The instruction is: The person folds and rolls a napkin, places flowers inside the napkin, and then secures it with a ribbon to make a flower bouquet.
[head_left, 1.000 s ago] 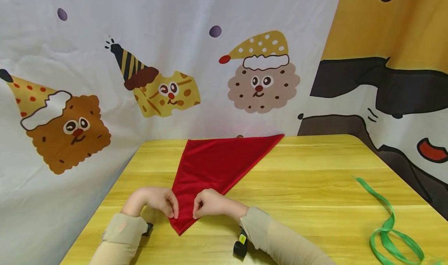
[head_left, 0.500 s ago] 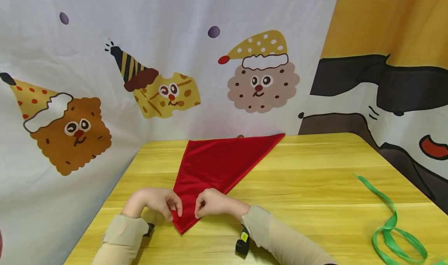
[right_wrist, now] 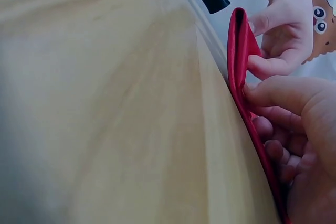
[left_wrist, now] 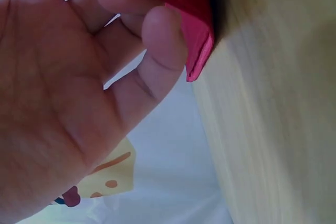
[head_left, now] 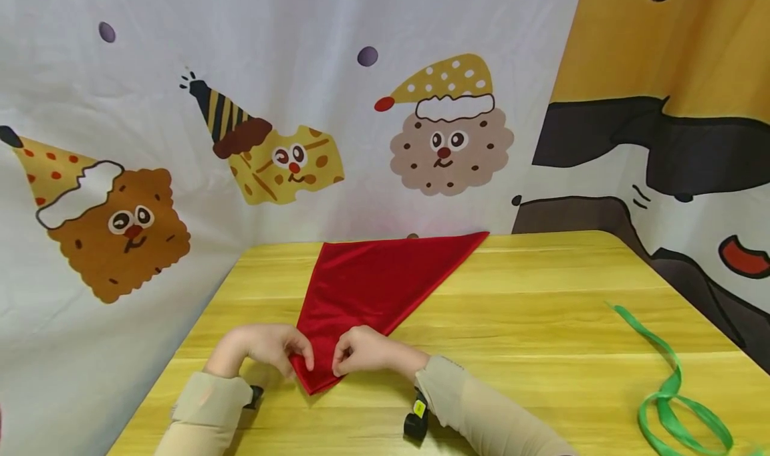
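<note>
Red cloth on table, long axis toward 1 o'clock; near tip 5 o'clock from left hand, 8 from right hand. Left, nearer, half-curled, loosely grips edge; right pinches opposite edge.

Nothing is legible, even the yellow label on the black wrist device.
</note>
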